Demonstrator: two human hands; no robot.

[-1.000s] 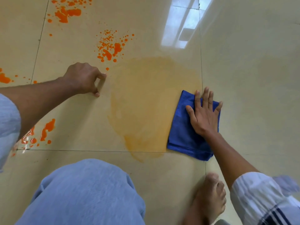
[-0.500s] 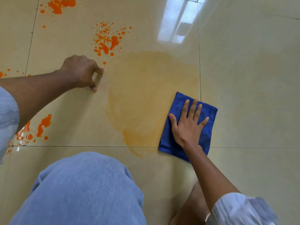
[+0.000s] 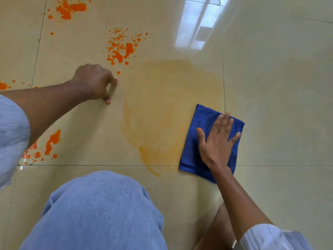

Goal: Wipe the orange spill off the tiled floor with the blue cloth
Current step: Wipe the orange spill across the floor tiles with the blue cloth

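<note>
The blue cloth (image 3: pixel 202 127) lies folded on the glossy beige tiled floor (image 3: pixel 281 105), at the right edge of a wide, pale orange smear (image 3: pixel 167 105). My right hand (image 3: pixel 217 141) presses flat on the cloth with its fingers spread. The cloth's near corner overlaps the horizontal grout line. Thick orange splatter (image 3: pixel 120 47) sits beyond the smear. My left hand (image 3: pixel 95 82) is a closed fist with its knuckles on the floor, just left of the smear and below that splatter.
More orange blotches lie at the top left (image 3: pixel 69 9), at the far left edge (image 3: pixel 2 85) and near my left elbow (image 3: pixel 51 143). My bent knee in light blue trousers (image 3: pixel 100 213) fills the bottom centre. A window's reflection (image 3: pixel 196 24) glares at the top.
My right hand has drawn the cloth slightly toward me and to the left along the smear's right edge. My left fist has stayed planted in the same spot.
</note>
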